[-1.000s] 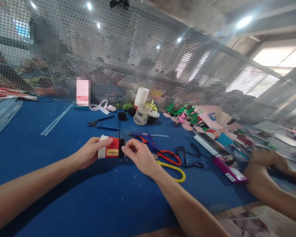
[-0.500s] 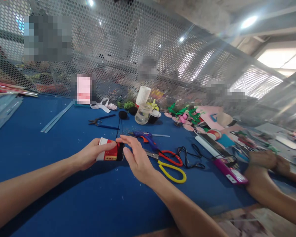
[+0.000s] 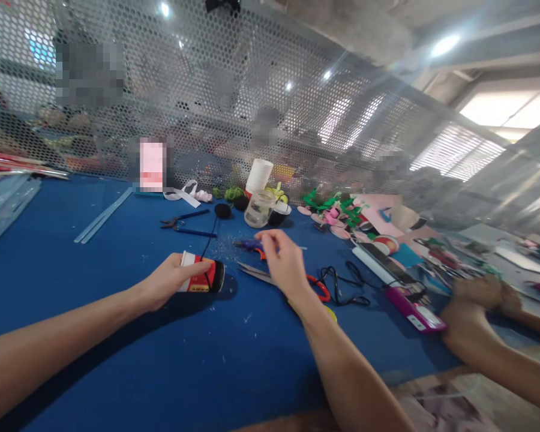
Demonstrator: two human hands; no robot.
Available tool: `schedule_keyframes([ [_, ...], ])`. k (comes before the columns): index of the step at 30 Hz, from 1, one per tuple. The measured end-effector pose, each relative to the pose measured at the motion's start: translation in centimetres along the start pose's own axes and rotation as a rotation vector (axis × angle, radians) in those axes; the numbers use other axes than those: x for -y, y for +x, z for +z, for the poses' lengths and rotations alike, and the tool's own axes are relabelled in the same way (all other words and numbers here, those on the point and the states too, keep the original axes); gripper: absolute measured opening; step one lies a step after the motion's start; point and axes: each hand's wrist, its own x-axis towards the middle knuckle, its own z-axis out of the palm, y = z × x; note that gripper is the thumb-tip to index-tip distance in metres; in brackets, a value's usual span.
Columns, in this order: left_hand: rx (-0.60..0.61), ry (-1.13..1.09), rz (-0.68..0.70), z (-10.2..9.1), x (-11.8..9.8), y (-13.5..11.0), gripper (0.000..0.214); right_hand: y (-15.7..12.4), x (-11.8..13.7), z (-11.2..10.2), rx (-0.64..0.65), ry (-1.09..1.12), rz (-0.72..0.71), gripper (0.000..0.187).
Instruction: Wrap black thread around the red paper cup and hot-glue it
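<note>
My left hand (image 3: 164,282) is closed around a red and white paper cup (image 3: 197,277), tilted on its side above the table. Black yarn (image 3: 218,276) is wound around the cup's right end, and a strand of it runs up to a black yarn ball (image 3: 222,210). My right hand (image 3: 285,261) is over the rear of a blue glue gun (image 3: 251,245), its fingers bent and apart; whether they touch the gun is hidden. Beneath this hand lie scissors (image 3: 256,273) with red and yellow handles, partly covered by the hand and wrist.
Pliers (image 3: 186,228), a clear plastic jar (image 3: 260,210) and a stack of white cups (image 3: 259,175) stand or lie behind. Black cord (image 3: 339,288) and a purple device (image 3: 414,312) are to the right, near another person's hands (image 3: 479,294). A perforated screen (image 3: 198,102) closes the back.
My right hand has left the cup and moved right, over the glue gun and scissors. The left hand keeps the cup in nearly the same place.
</note>
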Motion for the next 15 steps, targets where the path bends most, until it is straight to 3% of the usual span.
schedule_keyframes([
  [2, -0.023, 0.006, -0.004, 0.0, -0.1, 0.0, 0.02, 1.2, -1.8, -0.9, 0.032, -0.256, 0.177, 0.025],
  [7, -0.053, 0.02, 0.009, -0.1, -0.4, 0.0, 0.021, 2.1, -5.6, -0.2, 0.196, -0.292, 0.281, 0.003],
  [11, -0.072, 0.02, -0.019, -0.2, -0.5, 0.3, 0.023, 2.0, -6.4, 1.4, 0.22, -0.242, 0.356, 0.008],
  [15, -0.098, 0.054, -0.036, -0.4, -0.6, 0.5, 0.024, 2.1, -5.3, 1.2, 0.183, -0.098, 0.396, 0.028],
])
